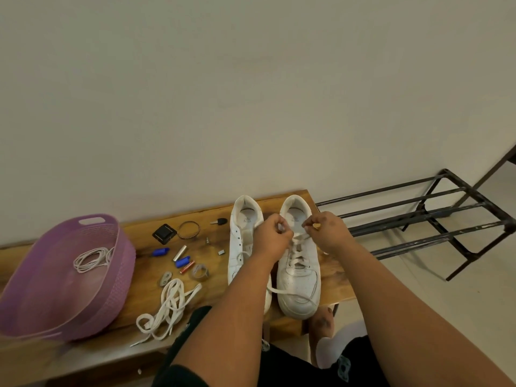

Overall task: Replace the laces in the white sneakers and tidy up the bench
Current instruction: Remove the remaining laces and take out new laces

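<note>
Lacing the right sneaker, both hands pinch lace ends; left sneaker unlaced, clutter at nine o'clock still litters the counter.

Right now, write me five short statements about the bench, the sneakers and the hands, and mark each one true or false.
1. Both hands, left and right, pinch the lace over the right-hand sneaker. True.
2. The purple basket holds a coil of thin white cord. True.
3. The loose white laces lie inside the basket. False: they lie on the bench, beside it.
4. The left-hand sneaker is fully laced. False: its upper eyelets show bare.
5. The shoe rack holds shoes. False: its bars are bare.
</note>
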